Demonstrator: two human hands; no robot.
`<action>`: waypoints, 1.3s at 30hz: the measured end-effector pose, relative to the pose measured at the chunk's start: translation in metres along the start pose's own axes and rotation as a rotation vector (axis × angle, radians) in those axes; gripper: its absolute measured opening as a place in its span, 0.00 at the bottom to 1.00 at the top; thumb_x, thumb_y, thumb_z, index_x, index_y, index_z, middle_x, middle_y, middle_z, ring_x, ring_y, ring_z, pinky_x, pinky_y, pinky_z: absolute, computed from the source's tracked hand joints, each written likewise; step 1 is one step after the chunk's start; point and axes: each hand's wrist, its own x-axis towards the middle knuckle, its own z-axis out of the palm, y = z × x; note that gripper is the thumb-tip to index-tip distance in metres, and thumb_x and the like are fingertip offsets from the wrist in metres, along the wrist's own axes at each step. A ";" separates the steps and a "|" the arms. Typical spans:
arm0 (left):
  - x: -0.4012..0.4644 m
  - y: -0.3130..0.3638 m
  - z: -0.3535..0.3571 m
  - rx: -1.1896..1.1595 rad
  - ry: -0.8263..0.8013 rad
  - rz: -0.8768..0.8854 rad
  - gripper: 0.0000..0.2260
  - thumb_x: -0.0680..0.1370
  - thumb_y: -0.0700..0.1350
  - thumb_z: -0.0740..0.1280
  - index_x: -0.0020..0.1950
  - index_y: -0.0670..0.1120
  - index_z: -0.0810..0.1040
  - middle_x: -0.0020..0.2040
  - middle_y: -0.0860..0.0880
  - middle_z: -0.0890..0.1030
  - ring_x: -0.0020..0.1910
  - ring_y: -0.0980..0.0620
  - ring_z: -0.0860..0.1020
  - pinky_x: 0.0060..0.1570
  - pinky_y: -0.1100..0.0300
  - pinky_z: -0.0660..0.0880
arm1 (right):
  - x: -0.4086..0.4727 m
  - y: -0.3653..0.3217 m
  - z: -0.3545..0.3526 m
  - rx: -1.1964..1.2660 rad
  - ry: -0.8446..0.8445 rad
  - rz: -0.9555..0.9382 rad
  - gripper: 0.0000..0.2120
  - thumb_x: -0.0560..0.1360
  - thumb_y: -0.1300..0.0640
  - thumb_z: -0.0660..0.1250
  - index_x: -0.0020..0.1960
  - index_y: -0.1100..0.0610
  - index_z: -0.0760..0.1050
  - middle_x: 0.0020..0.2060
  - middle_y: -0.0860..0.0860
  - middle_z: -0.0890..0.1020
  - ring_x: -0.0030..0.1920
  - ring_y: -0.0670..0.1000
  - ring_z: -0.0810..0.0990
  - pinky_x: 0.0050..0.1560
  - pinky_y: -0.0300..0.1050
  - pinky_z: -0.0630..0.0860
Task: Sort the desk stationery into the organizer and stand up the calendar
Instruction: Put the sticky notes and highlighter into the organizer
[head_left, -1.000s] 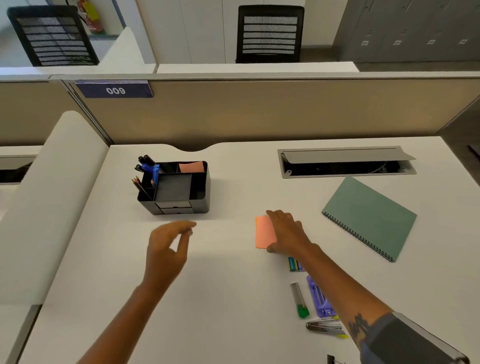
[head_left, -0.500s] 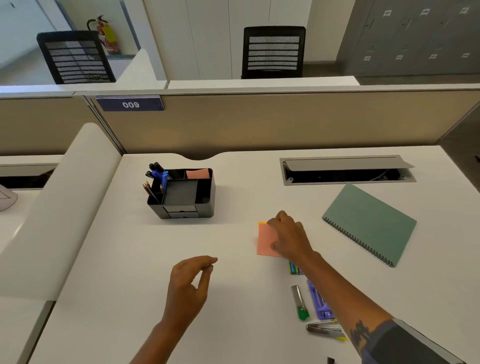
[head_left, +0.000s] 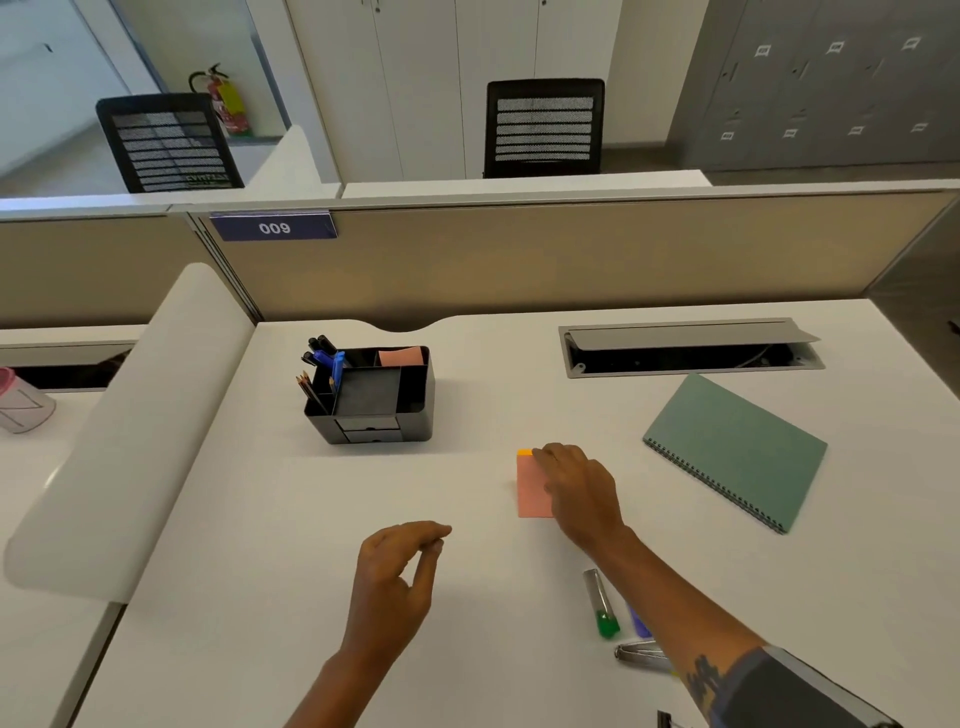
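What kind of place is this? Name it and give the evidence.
Most likely an open-plan office cubicle: a white desk fenced by a fabric partition bearing a numbered plate, with mesh office chairs and grey lockers beyond.

The person's bare left hand (head_left: 395, 577) and forearm carry no sleeve, ring or watch. The bare right hand (head_left: 582, 491) also has no ring. On the right forearm there is a dark tattoo (head_left: 702, 675) of irregular shape, just beside the edge of a dark grey-blue short sleeve (head_left: 779, 691) with a lighter grey hem.
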 end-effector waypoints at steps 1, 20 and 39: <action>-0.002 0.000 -0.002 0.002 0.003 -0.001 0.09 0.80 0.47 0.70 0.58 0.54 0.86 0.56 0.66 0.83 0.56 0.59 0.83 0.58 0.53 0.77 | -0.001 -0.001 0.001 -0.003 0.010 0.003 0.25 0.67 0.70 0.75 0.63 0.59 0.81 0.56 0.55 0.84 0.52 0.60 0.83 0.36 0.53 0.79; -0.017 -0.009 -0.021 0.036 0.014 -0.042 0.09 0.80 0.49 0.69 0.57 0.54 0.86 0.55 0.68 0.83 0.54 0.59 0.82 0.58 0.57 0.76 | -0.002 -0.004 0.024 0.096 -0.208 0.296 0.23 0.76 0.41 0.69 0.65 0.53 0.75 0.60 0.49 0.78 0.61 0.56 0.75 0.54 0.50 0.75; -0.020 0.001 -0.016 0.002 -0.008 -0.057 0.11 0.82 0.55 0.66 0.56 0.54 0.86 0.55 0.69 0.83 0.55 0.64 0.81 0.58 0.54 0.76 | 0.005 -0.024 0.035 0.170 -0.342 0.657 0.41 0.66 0.40 0.81 0.68 0.57 0.65 0.64 0.55 0.74 0.67 0.59 0.73 0.63 0.56 0.73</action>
